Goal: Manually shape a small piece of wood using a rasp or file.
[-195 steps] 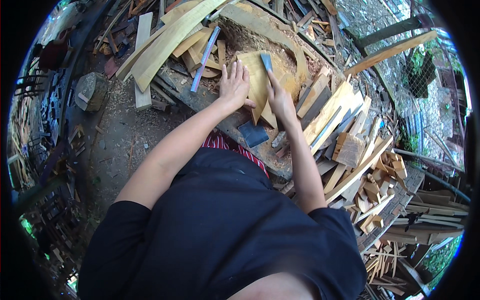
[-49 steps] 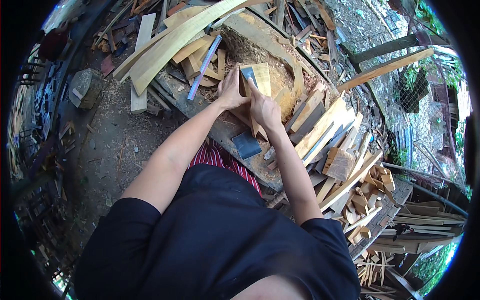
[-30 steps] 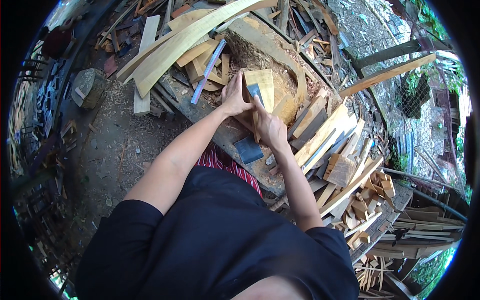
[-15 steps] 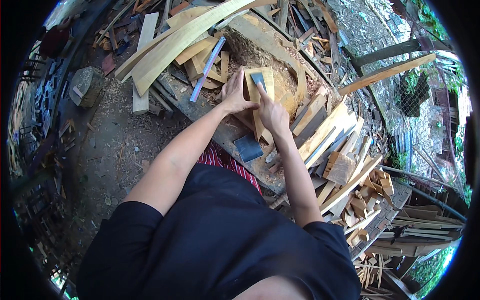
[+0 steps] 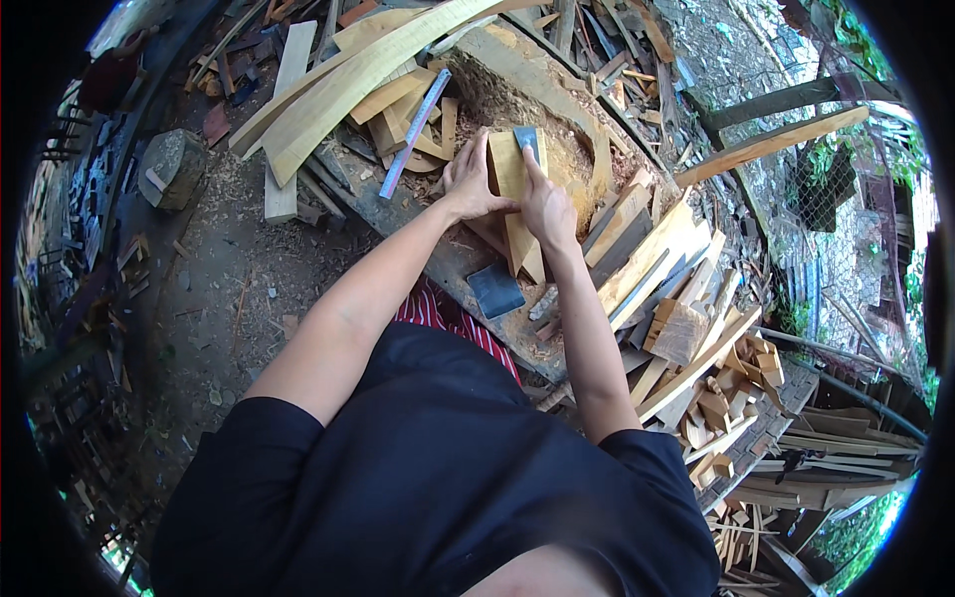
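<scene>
R hand [image 5: 550, 212] shifted fwd w/ dark flat pc [image 5: 524, 135], L hand [image 5: 470, 183] against block [image 5: 508, 165]

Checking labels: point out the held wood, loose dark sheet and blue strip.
Held wood [image 5: 507, 167], head view, bare face.
Loose dark sheet [image 5: 495, 290], head view, middle.
Blue strip [image 5: 416, 133], head view, mid-length.

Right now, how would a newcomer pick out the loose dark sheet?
Start at the workbench beyond the striped cloth, then find the bench's near edge. The squarish dark sheet there lies untouched; the other dark piece has the right hand on it.
</scene>
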{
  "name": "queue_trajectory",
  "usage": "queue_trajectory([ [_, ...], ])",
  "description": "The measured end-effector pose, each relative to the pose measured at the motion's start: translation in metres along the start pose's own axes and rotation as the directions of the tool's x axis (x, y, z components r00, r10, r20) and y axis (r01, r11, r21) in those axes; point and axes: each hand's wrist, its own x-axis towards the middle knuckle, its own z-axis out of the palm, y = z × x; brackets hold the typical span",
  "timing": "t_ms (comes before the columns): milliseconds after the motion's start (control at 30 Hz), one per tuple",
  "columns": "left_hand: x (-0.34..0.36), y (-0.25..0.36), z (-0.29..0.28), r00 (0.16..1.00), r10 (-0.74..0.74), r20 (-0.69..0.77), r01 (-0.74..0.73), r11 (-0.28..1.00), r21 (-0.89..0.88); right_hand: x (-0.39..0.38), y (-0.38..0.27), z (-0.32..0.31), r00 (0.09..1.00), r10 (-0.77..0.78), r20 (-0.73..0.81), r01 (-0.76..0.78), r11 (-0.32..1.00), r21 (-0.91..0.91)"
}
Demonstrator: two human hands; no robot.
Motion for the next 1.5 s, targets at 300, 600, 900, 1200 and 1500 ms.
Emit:
queue_trajectory([
  [300, -0.001, -0.005, 0.001, 1.000, 0.009, -0.008, -0.009, 1.000, 0.009, -0.029, 0.008, -0.014, 0.999, 0.021, 0.049, -0.020, 1.000, -0.024],
  [600, -0.001, -0.010, 0.001, 1.000, -0.010, -0.001, 0.010, 0.999, 0.033, -0.055, 0.008, -0.012, 0.990, 0.068, 0.127, -0.071, 0.997, 0.023],
  [900, 0.002, -0.013, 0.001, 0.999, 0.036, 0.001, -0.036, 0.999, 0.002, -0.019, 0.004, -0.009, 0.998, 0.041, 0.047, -0.040, 0.999, -0.019],
  [1200, 0.006, -0.008, 0.001, 1.000, 0.019, 0.014, -0.019, 1.000, -0.019, 0.008, 0.006, 0.000, 1.000, -0.006, -0.010, 0.006, 0.999, 0.037],
  [1500, -0.003, -0.001, -0.008, 0.999, -0.012, 0.034, 0.011, 1.000, 0.008, -0.032, 0.004, -0.016, 0.990, 0.113, 0.085, -0.121, 0.987, 0.102],
])
